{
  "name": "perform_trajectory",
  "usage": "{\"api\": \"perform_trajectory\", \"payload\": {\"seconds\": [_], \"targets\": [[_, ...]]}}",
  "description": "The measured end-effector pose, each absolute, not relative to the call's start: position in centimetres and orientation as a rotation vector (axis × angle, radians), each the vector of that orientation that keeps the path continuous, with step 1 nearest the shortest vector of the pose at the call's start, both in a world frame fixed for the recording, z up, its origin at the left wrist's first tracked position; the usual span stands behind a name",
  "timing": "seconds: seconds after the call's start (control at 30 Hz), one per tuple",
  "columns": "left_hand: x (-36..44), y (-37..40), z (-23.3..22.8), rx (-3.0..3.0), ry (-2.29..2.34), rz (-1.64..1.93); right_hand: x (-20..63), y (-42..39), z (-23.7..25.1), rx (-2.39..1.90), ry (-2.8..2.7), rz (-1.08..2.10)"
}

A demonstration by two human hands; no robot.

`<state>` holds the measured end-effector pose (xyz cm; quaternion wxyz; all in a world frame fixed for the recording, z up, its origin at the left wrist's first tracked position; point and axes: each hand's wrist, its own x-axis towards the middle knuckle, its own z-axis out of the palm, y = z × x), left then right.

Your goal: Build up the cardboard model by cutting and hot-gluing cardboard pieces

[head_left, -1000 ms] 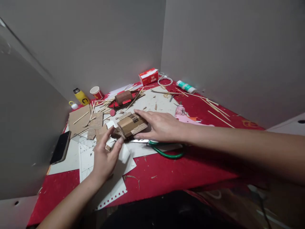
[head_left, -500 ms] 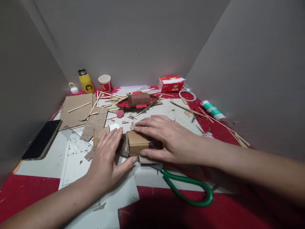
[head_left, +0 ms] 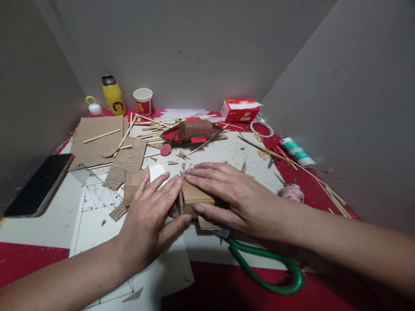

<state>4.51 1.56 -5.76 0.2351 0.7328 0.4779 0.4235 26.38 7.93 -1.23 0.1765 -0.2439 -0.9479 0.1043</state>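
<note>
both hands have closed in over the last second, the left hand and right hand now pressed flat, fingers spread, on the cardboard block, squeezing it down against the surface.

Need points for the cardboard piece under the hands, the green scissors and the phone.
cardboard piece [head_left: 194, 195], head view, on its bare top face between the two hands.
green scissors [head_left: 285, 276], head view, on the handle loop.
phone [head_left: 39, 185], head view, on the middle of its dark screen.
</note>
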Motion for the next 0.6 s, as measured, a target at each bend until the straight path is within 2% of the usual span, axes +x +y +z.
{"api": "perform_trajectory", "payload": {"seconds": [0.6], "targets": [[5.22, 0.63, -6.58, 2.359, 1.442, 0.861, 26.05, 7.69, -1.80, -0.746, -2.688, 0.258]]}}
